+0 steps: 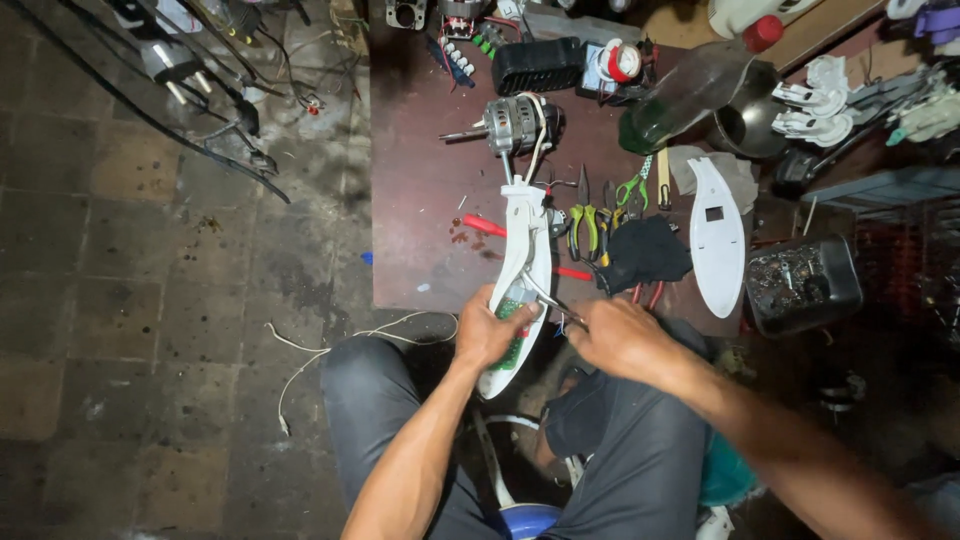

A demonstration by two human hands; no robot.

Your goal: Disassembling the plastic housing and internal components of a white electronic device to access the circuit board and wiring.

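The left hand (pixel 492 335) is wrapped around the near end of a long white plastic fan housing shell (pixel 523 270) with a green circuit board (pixel 514 325) seated inside it, holding the shell tilted up off the lap so that its open face looks toward the camera. The right hand (pixel 622 338) is closed on the handles of slim metal pliers (pixel 550 300), whose tips reach into the shell just beside the board, probably the reason for so firm a brace. The far end of the shell rests on the dark red-brown work board (pixel 420 200), touching the shaft of a grey electric fan motor (pixel 515 125) with a copper winding. Near at hand lie yellow-handled pliers (pixel 585 225), a red-handled screwdriver (pixel 485 226) and a second white plastic cover (pixel 717 235) (set aside, hollow side down, it seems), beside a black cloth (pixel 645 250).
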